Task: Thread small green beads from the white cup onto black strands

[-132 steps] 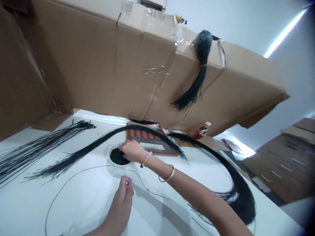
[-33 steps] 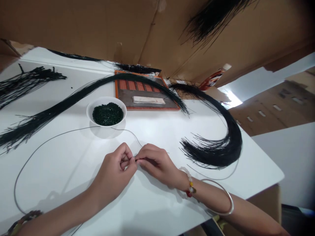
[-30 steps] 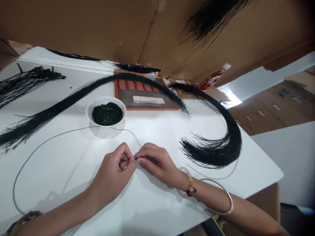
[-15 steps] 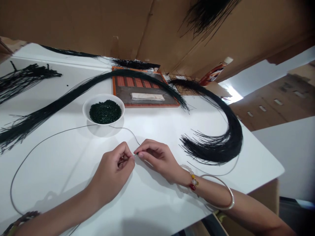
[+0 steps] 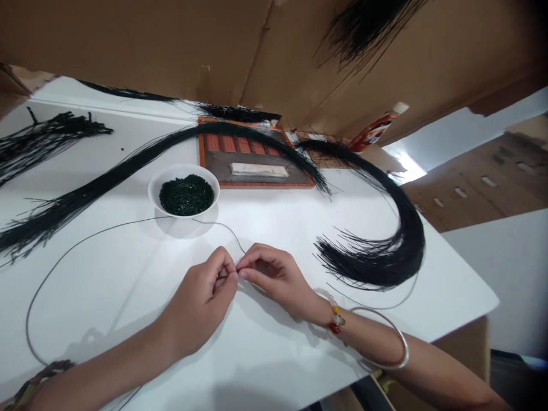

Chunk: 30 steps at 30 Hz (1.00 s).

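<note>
A thin dark cord point(image 5: 27, 322) is pinched between the fingertips of both hands. My left hand point(image 5: 203, 305) is closed, thumb against index finger, with a short stretch of the cord visible inside its grip. Touching it at the tips, my right hand point(image 5: 280, 279) is pinched shut on the same cord. A tiny dark bit sits where the fingertips meet; whether it is a bead or a knot I cannot tell. From the right fingers the cord runs up to a white bowl point(image 5: 153, 191), then curves left in a wide loop. Dark green beads point(image 5: 187, 196) partly fill the bowl.
Bundles of dark strands arch across the table point(image 5: 265, 365): a green one point(image 5: 128, 171) behind the bowl, a black one point(image 5: 409, 251) at right. Behind are an orange-framed tray point(image 5: 214, 162) with a white strip point(image 5: 259, 169) and a bottle point(image 5: 372, 132) against cardboard.
My hands have come slightly closer together, so the fingertips now meet and less cord shows between them. The whole view has shifted a little.
</note>
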Each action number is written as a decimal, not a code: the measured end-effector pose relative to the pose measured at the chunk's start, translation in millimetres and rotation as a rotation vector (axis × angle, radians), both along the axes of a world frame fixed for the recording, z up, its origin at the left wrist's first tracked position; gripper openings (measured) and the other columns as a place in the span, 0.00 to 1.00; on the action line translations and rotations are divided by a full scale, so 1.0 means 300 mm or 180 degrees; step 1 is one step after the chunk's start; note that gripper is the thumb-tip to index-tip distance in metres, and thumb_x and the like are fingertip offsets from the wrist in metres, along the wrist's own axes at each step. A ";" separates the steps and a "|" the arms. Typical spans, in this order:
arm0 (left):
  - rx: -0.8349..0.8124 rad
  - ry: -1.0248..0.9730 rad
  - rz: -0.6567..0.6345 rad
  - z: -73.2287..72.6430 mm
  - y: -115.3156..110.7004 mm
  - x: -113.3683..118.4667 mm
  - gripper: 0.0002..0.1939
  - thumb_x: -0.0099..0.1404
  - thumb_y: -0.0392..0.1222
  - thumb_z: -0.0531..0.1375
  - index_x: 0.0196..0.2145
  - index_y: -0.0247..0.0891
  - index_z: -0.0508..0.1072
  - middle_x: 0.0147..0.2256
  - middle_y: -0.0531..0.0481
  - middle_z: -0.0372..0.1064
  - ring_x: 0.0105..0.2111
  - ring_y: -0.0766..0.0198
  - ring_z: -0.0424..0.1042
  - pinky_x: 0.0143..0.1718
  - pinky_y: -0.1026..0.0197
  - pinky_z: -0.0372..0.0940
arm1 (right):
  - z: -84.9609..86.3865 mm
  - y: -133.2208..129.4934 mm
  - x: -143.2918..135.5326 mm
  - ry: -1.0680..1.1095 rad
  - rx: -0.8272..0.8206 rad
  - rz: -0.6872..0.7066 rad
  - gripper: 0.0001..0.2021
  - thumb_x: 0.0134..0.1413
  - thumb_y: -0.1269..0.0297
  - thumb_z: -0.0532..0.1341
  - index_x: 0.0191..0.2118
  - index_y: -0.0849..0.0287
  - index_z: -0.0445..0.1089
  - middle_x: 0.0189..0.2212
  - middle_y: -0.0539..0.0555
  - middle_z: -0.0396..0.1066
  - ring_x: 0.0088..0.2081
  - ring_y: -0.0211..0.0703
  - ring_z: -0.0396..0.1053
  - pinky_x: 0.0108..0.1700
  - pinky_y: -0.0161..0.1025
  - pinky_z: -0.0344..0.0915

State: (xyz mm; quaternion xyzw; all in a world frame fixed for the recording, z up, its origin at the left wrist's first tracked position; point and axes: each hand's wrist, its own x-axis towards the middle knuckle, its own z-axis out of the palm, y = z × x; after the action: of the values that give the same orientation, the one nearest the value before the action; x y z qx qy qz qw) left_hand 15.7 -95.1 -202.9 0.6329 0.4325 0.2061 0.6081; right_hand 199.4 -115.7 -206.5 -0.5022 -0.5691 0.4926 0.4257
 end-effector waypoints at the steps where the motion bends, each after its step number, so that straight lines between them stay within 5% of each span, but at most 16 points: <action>1: 0.0027 0.0008 -0.0043 0.003 -0.002 0.000 0.10 0.71 0.45 0.51 0.31 0.43 0.58 0.22 0.61 0.48 0.22 0.67 0.49 0.25 0.63 0.46 | 0.000 0.001 -0.001 0.0049 -0.0033 -0.0041 0.09 0.54 0.57 0.70 0.33 0.58 0.77 0.30 0.52 0.72 0.32 0.40 0.68 0.36 0.39 0.66; 15: 0.0116 0.0029 -0.0206 0.010 -0.004 0.005 0.07 0.74 0.48 0.46 0.38 0.44 0.55 0.24 0.61 0.51 0.24 0.64 0.52 0.29 0.60 0.48 | 0.010 0.002 -0.001 0.0308 -0.0088 0.0123 0.07 0.59 0.60 0.66 0.35 0.58 0.76 0.31 0.51 0.71 0.34 0.39 0.67 0.39 0.39 0.63; 24: 0.0208 -0.0236 -0.0075 -0.011 0.001 -0.002 0.05 0.70 0.35 0.46 0.37 0.43 0.58 0.25 0.59 0.53 0.26 0.64 0.52 0.30 0.60 0.48 | 0.005 -0.005 -0.001 0.0206 -0.0046 0.0089 0.10 0.61 0.58 0.64 0.34 0.59 0.73 0.28 0.49 0.67 0.31 0.37 0.62 0.36 0.38 0.59; 30: 0.0198 -0.0144 0.0012 -0.014 -0.001 0.007 0.09 0.73 0.48 0.50 0.37 0.43 0.60 0.25 0.59 0.52 0.25 0.66 0.51 0.28 0.61 0.47 | -0.003 -0.004 0.002 0.0250 -0.0116 0.0120 0.12 0.61 0.56 0.64 0.35 0.61 0.73 0.29 0.50 0.68 0.32 0.38 0.62 0.36 0.38 0.58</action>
State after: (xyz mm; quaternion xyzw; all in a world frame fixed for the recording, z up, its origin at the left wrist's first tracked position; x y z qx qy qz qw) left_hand 17.7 -95.5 -207.2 0.6459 0.4133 0.2348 0.5974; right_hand 199.9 -117.0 -207.4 -0.4794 -0.5522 0.5301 0.4291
